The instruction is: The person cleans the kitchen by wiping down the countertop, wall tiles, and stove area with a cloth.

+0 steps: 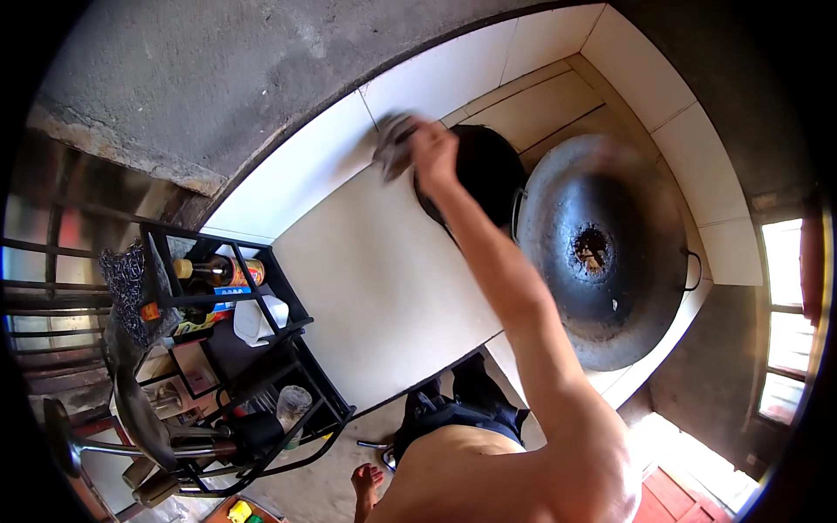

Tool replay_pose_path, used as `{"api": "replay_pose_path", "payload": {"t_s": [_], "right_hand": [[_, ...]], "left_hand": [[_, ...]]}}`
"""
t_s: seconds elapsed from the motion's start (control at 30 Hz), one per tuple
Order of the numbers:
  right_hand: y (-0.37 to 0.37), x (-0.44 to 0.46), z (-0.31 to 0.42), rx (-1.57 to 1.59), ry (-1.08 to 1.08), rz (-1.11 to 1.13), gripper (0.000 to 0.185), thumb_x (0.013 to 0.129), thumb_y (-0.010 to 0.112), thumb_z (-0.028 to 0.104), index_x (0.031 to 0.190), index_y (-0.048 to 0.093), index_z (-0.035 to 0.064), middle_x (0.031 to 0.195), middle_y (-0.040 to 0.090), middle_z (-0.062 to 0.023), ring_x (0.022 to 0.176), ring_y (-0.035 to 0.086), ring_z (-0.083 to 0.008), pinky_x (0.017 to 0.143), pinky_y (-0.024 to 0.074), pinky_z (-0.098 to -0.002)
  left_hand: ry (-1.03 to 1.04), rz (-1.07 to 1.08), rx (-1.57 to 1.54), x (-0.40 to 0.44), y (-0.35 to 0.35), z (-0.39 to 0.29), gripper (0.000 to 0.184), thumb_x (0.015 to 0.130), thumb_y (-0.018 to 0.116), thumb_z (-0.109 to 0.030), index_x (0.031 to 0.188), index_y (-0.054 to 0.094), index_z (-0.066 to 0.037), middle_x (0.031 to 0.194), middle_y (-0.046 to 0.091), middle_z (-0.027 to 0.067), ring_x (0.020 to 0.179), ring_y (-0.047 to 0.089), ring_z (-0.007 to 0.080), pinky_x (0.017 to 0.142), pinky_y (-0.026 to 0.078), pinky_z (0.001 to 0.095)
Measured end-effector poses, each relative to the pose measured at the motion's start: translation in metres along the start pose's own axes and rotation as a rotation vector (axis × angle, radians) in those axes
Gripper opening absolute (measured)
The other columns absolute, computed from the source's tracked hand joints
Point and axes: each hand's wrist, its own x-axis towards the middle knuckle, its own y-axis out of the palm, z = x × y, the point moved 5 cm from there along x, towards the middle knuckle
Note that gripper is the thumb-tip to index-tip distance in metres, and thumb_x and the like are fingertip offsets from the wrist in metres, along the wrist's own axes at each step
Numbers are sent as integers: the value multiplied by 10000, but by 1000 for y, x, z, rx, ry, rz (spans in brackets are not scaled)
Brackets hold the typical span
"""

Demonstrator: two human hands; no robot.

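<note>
My right hand is stretched out over the far side of the counter, closed around a greyish rag. The rag is against or very near the white wall tiles; motion blurs both it and the hand. Just beside the hand lies a black round shape, a pan or a stove opening, I cannot tell which, partly hidden by my forearm. A large wok with dark residue at its bottom stands to the right of my arm. My left hand hangs low by my side, fingers loosely curled, holding nothing visible.
The pale tiled counter stretches before me. To its left stands a black rack with bottles, a white container and a clear jar. Long-handled utensils stick out at the lower left. Tiled walls edge the counter.
</note>
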Motion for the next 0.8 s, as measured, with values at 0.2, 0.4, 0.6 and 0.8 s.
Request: {"api": "replay_pose_path", "payload": {"t_s": [0.2, 0.4, 0.6, 0.8], "right_hand": [[-36, 115, 65, -217, -179, -454, 373, 838, 394, 61, 1161, 466, -113, 946, 570, -243, 793, 550, -293, 756, 445, -353], [94, -12, -111, -668, -492, -584, 440, 845, 458, 80, 1200, 365, -163, 1218, 394, -357, 1164, 366, -471, 1040, 245, -455], [84, 19, -75, -708, -145, -410, 547, 867, 440, 89, 1306, 235, -164, 1340, 305, -337, 1256, 302, -432, 1078, 191, -420], [22, 106, 21, -364, -234, -522, 484, 898, 373, 121, 1332, 247, -52, 1281, 301, -259, 1150, 337, -350, 981, 284, -373]], "left_hand": [[-24, -32, 13, -5, -19, 51, 288, 901, 502, -249, 1124, 486, -66, 929, 593, 155, 772, 631, 341, 684, 530, 507], [-5, -85, -135, 18, -52, 68, 332, 841, 579, -233, 1105, 512, -43, 914, 602, 183, 760, 624, 328, 689, 532, 485], [-9, -54, -73, 22, -63, 38, 370, 851, 596, -248, 1141, 460, -63, 969, 572, 191, 795, 608, 363, 735, 516, 519], [273, -108, 131, 3, -60, 66, 171, 688, 634, -218, 806, 557, -121, 782, 541, 83, 748, 539, 263, 665, 410, 426]]}}
